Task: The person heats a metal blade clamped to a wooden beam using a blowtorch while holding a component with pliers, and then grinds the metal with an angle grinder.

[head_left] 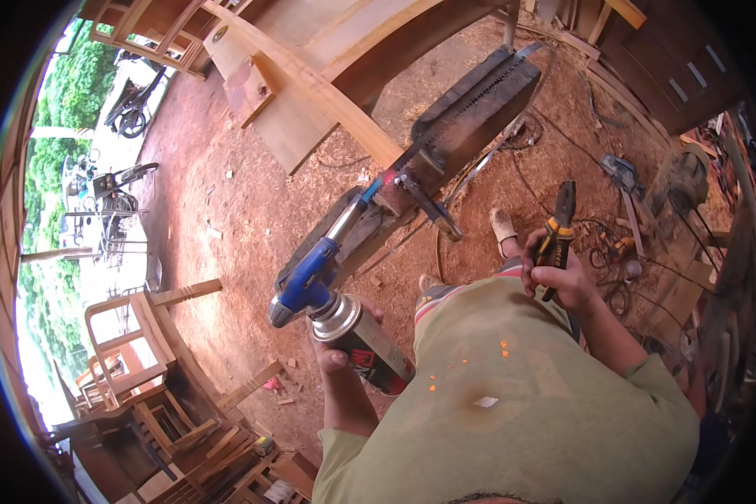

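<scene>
My left hand (333,359) is wrapped round the can of a gas torch (312,273) with a blue head and a metal nozzle. From the nozzle a blue flame (373,190) plays on a small spot that glows red, beside a dark metal clamp (433,207). A long toothed saw blade (479,94) lies along a thick dark timber beam (445,149), with its near end by the flame. Black-and-yellow pliers (556,239) are gripped in my right hand (569,281), jaws pointing up and away from the beam.
A pale wooden plank (311,84) and boards lie beyond the beam. Wooden chair frames (134,353) are stacked at left. Cables, a power tool (620,172) and a motor (689,176) sit at right on the shaving-strewn earth floor (227,218). Motorbikes (109,189) stand outside.
</scene>
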`<action>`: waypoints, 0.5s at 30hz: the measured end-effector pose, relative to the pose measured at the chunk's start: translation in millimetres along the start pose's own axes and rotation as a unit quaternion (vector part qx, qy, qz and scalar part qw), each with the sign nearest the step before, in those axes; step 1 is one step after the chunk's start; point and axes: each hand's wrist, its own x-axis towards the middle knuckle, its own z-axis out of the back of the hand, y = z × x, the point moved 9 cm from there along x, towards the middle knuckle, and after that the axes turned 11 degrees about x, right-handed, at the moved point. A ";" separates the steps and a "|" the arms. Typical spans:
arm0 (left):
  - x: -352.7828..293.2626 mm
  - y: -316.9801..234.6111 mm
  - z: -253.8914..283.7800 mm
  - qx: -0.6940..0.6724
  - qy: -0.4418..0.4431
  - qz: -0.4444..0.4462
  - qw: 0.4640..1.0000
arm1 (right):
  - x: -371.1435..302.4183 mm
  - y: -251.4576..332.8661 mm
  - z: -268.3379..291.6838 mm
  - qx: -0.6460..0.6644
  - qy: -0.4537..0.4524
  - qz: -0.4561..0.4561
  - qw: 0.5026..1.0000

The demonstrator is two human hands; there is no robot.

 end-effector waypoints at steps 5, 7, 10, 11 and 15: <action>-1.6 -1.8 2.5 0.011 -0.006 -0.011 1.000 | 0.3 -0.5 0.5 -0.008 -0.002 -0.001 1.000; -3.9 -1.0 3.8 0.007 -0.010 -0.008 1.000 | 0.4 -1.0 1.5 -0.012 -0.004 0.002 1.000; -5.0 -2.4 0.9 -0.005 -0.021 0.005 1.000 | 0.5 0.4 -2.3 -0.005 -0.003 0.003 1.000; -5.5 -2.1 0.9 -0.009 -0.024 0.009 1.000 | 0.9 0.1 -2.6 -0.006 -0.002 0.003 1.000; -5.4 -4.3 -1.6 0.026 -0.006 -0.013 1.000 | 2.2 -0.5 -3.5 -0.008 0.003 0.008 1.000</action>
